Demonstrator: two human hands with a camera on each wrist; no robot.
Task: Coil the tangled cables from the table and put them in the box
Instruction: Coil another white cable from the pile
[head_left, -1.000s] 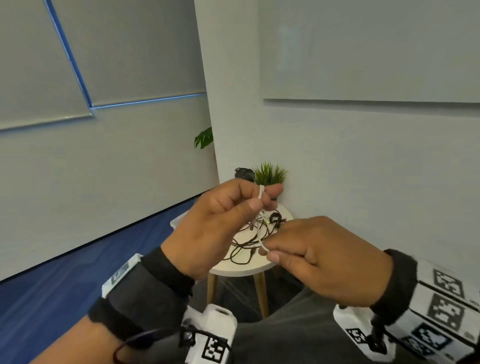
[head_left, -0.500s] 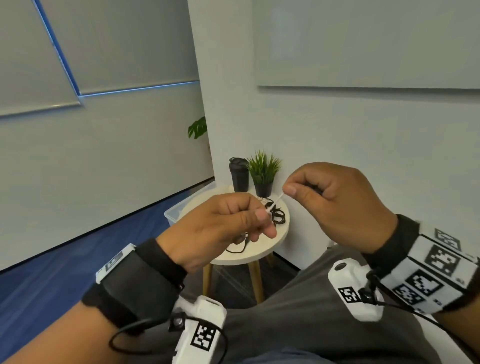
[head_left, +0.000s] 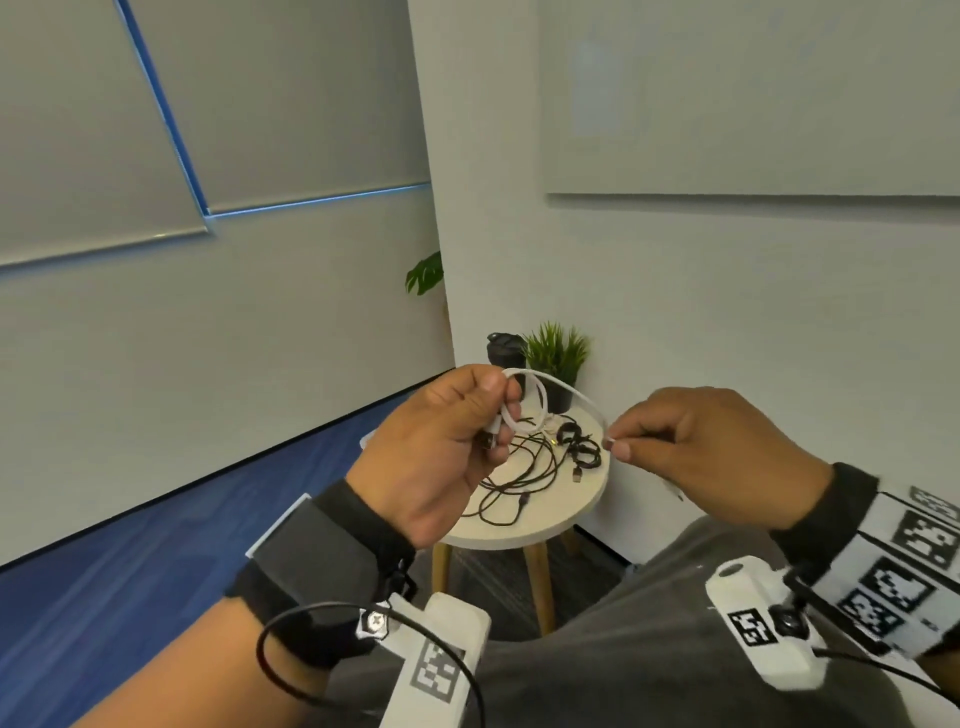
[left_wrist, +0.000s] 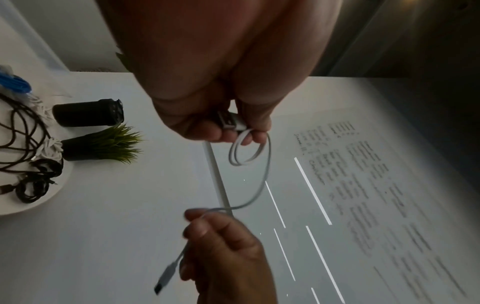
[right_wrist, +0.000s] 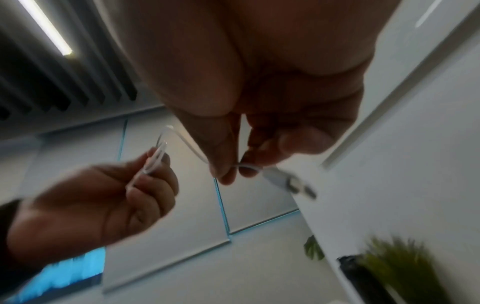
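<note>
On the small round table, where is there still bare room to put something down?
The round table shows a bare strip along its near rim, in front of the black cables. The middle and right are crowded with them; the back holds the potted plant and dark cup.

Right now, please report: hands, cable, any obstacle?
Left hand grips white cable coil. Right hand pinches its free end. Black cables on table, uncoiled. No obstacle.

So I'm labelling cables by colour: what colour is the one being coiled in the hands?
White cable, clearest in the left wrist view.
</note>
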